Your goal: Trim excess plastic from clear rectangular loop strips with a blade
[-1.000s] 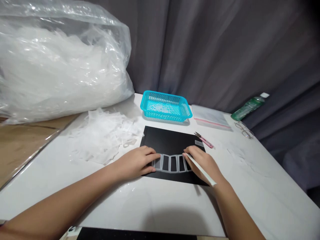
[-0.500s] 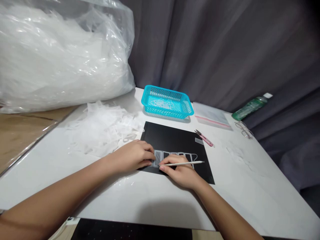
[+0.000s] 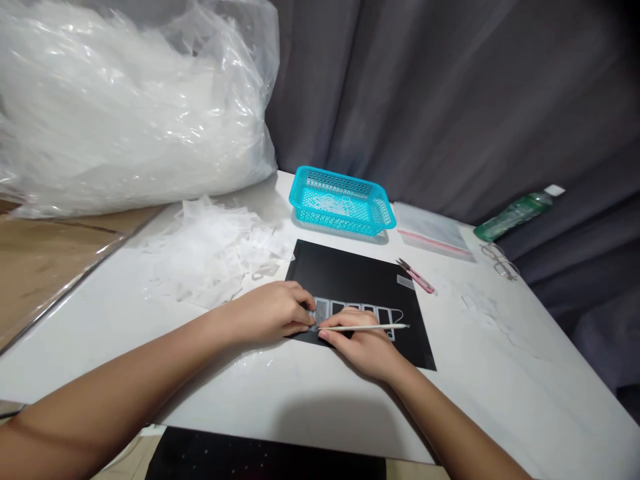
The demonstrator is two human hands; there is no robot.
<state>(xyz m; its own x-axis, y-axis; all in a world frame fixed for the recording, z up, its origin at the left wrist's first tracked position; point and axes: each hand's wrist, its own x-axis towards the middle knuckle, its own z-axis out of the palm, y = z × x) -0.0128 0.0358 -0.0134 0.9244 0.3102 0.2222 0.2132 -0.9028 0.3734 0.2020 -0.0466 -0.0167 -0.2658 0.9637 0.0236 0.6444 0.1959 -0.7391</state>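
A translucent sheet with a row of rectangular windows (image 3: 323, 308) lies on a black mat (image 3: 350, 270). My left hand (image 3: 285, 310) is closed at the sheet's left end, fingertips and thumb bent together on its edge. My right hand (image 3: 365, 340) pinches a thin white pen-like stick (image 3: 375, 327), held nearly level. Its left tip meets the sheet close to my left fingertips; the exact kind of tool is not clear. The right hand covers part of the sheet's lower middle. A small clear strip (image 3: 405, 282) rests at the mat's right edge.
Beyond the mat stands a turquoise basket (image 3: 345, 223) holding small clear pieces. Loose translucent pieces (image 3: 215, 253) are heaped at left, before a big plastic bag (image 3: 140, 120). Pink-handled snips (image 3: 417, 277), a zip bag (image 3: 435, 233), glasses (image 3: 500, 263) and a green bottle (image 3: 515, 215) lie at right.
The whole view has shifted slightly, so the mat and basket appear further right. My left fingertips are nearer the stick's tip on the sheet. Both hands keep their hold.
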